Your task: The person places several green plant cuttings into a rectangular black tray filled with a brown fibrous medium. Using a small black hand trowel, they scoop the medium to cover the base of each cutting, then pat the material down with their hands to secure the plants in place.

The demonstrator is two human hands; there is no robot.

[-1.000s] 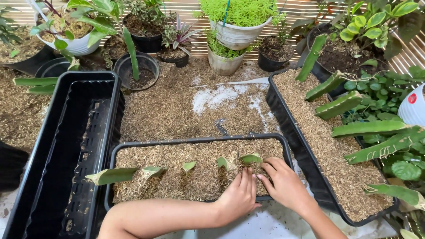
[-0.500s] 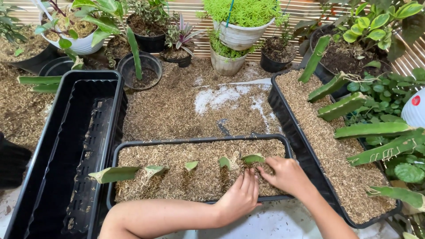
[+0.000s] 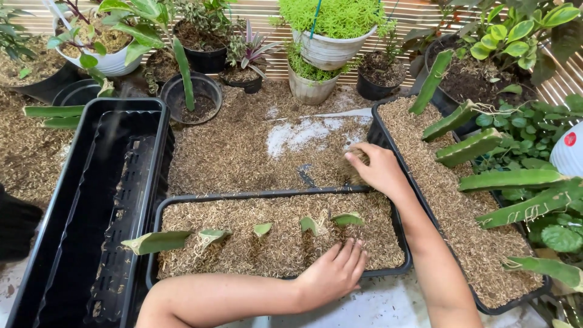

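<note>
A black planter tray [image 3: 255, 197] filled with rice-husk mix lies in front of me. Several green cactus cuttings [image 3: 261, 229] stand in a row in the mix. My left hand [image 3: 333, 273] rests flat on the husk at the tray's near right side, fingers together, holding nothing. My right hand [image 3: 375, 167] is beyond the tray's far right corner, on the loose husk spread over the ground [image 3: 243, 146]. Its fingers are curled around a clump of husk [image 3: 358, 163].
An empty long black planter [image 3: 91, 200] stands at the left. A second husk-filled tray [image 3: 461, 200] with long green cuttings [image 3: 504, 180] lies at the right. Potted plants [image 3: 328, 36] line the back against a slatted wall. A white container [image 3: 569, 152] sits at the right edge.
My right hand has left the cuttings at the tray's right end and reached forward onto the loose husk beyond the tray, closing on a clump. My left hand stays on the tray's husk.
</note>
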